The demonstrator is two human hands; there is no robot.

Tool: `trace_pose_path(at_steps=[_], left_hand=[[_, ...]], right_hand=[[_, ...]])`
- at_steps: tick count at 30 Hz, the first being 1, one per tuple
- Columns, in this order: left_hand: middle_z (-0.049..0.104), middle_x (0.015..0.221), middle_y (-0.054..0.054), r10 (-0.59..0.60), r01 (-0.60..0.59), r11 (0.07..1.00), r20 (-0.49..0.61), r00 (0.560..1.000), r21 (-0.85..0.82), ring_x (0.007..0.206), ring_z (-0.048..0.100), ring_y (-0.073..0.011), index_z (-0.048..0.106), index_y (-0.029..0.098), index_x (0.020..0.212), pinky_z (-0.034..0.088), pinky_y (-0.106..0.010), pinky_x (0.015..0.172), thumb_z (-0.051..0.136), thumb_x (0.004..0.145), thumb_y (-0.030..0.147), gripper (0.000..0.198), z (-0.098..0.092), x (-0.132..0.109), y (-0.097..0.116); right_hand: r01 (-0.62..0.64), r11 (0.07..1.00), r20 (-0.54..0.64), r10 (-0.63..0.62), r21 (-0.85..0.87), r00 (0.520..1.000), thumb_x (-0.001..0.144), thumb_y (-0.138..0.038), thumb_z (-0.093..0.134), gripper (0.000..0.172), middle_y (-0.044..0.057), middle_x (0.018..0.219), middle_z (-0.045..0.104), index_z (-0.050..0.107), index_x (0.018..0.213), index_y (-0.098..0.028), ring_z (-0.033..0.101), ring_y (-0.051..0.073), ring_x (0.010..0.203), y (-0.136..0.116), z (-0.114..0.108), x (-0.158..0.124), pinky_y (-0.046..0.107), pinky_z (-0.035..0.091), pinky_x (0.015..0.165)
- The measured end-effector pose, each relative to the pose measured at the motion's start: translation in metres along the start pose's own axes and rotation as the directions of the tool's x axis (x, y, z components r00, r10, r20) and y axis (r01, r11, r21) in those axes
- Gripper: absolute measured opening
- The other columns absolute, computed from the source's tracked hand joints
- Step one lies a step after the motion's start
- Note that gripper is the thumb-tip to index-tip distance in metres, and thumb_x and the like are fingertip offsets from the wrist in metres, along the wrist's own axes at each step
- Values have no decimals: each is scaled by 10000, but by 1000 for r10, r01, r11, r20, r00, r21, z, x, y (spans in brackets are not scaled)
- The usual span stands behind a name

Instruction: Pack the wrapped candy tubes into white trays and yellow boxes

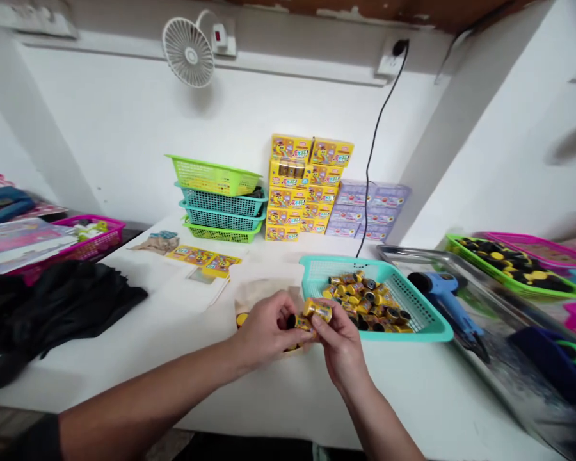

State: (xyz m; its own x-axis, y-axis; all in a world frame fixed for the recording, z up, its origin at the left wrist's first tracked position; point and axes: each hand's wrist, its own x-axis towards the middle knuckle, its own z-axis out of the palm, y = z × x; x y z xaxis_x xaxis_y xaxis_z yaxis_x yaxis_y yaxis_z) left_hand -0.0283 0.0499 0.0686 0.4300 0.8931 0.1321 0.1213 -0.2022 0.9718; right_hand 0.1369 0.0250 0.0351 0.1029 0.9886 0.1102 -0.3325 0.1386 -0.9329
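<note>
In front of me both hands meet over the white table. My right hand [342,336] grips a small yellow canister [318,310] with a printed label. Its fingers are closed around the middle. My left hand [264,326] is closed on another yellow canister [301,322], whose black end faces left and which touches or nearly touches the first one. Under the hands, a beige open carton or bag [254,291] is partly hidden, and a few more yellow canisters show at its edges. Just right of it, a turquoise basket [439,331] holds many loose yellow-and-black canisters.
Yellow printed boxes [288,198] and purple boxes [369,208] are stacked by the wall. Nested baskets [221,211] stand left of them, behind flat yellow cartons [204,259]. A blue heat gun [448,301] lies on a metal tray [489,358]. Black cloth [72,301] lies left.
</note>
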Motion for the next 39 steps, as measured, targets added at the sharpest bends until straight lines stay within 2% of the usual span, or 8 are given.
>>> trace_pose_path(at_steps=[6,10,15,20,23,29,35,39], left_hand=[[611,639,37,-74,49,962,-85,994,-270,521,571,-115,487,179,794,496,-248,491,850,606,358,447,-51,5,4],[659,639,9,8,-49,922,-108,994,-383,515,626,-143,513,163,808,517,-258,499,857,620,298,415,-64,14,3],[692,693,-14,-60,7,836,-78,995,-549,551,655,-145,507,159,794,538,-268,548,842,643,322,403,-51,17,-3],[676,675,-1,-49,-18,819,-100,994,-573,556,658,-146,533,155,824,536,-263,553,837,654,304,379,-51,13,-4],[681,710,0,18,-86,805,-121,993,-587,533,649,-145,543,160,856,532,-265,518,827,665,300,370,-60,13,1],[658,670,13,159,-201,761,-123,980,-617,515,640,-152,533,167,862,497,-242,448,798,690,305,345,-62,28,21],[656,686,15,249,-252,744,-94,964,-619,504,636,-140,541,165,875,484,-226,441,794,695,355,364,-57,41,41],[649,674,17,245,-242,736,-85,966,-632,515,639,-136,551,160,872,482,-211,439,792,709,334,339,-61,46,38]], right_hand=[[122,875,136,-65,-468,989,772,-385,680,297,9,745,615,641,1000,-198,531,136,649,-15,6,25,239,434,560],[83,923,166,-22,-375,986,618,-256,757,300,-35,699,558,549,827,-201,507,119,633,-16,22,39,221,419,549],[100,931,218,-22,-352,976,587,-288,768,372,-46,688,545,444,755,-217,495,112,599,-9,33,44,223,392,529],[338,540,367,-57,-770,928,699,-202,678,468,-35,792,612,573,1152,-250,570,142,729,-22,32,45,261,427,695],[438,371,481,29,-819,876,737,-140,607,327,5,887,627,631,1050,-231,577,144,761,-19,34,50,259,426,722],[334,104,345,121,-937,931,705,-116,635,326,83,935,653,562,1018,-169,611,202,803,20,57,58,271,404,676],[111,119,141,278,-987,950,806,-229,643,281,112,902,686,539,1057,-156,642,226,821,43,72,59,283,391,660],[171,193,216,241,-966,946,820,-162,581,100,73,847,680,577,918,-179,624,202,800,38,61,53,290,406,693]])
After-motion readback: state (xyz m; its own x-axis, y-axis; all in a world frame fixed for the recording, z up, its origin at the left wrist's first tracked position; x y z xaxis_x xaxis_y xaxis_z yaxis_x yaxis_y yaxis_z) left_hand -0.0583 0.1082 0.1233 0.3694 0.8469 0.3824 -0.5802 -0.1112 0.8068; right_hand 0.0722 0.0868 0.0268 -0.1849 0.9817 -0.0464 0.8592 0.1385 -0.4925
